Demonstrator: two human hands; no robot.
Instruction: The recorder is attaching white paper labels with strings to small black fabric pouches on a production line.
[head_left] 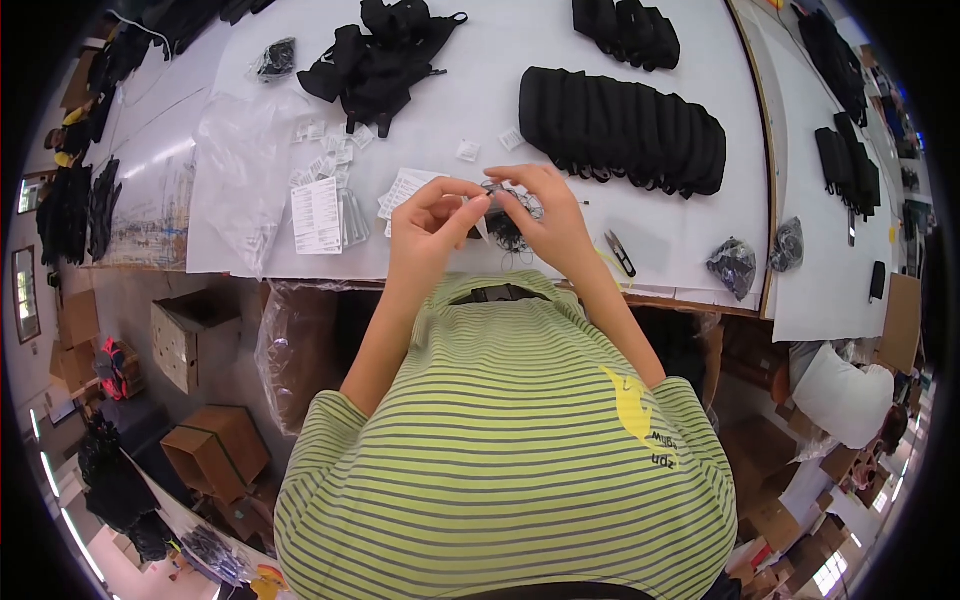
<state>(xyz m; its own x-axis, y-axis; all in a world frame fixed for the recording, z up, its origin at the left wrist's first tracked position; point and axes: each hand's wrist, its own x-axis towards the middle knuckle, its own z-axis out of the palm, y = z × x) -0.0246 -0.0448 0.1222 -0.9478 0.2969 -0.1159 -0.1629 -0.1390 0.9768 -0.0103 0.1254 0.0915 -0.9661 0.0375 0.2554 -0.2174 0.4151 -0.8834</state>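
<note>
Here small clear bag [505, 212], dark contents, pinched.

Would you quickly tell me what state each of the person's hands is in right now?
Left hand: fingers pinched shut on a small white tag.
Right hand: closed around a small dark bundle at the table edge.

A long row of flat black fabric pieces [622, 130], overlapped like shingles, lies on the white paper-covered table [480, 60]. A loose heap of black strapped items [385, 55] sits farther back. White printed paper tags [318, 213] lie beside a crumpled clear plastic bag [238, 165]. Small black thread snips [620, 253] rest near the table edge, with two small clear bags of dark parts [735, 265], perhaps buckles. Brown cardboard boxes [215, 450] stand on the floor.
</note>
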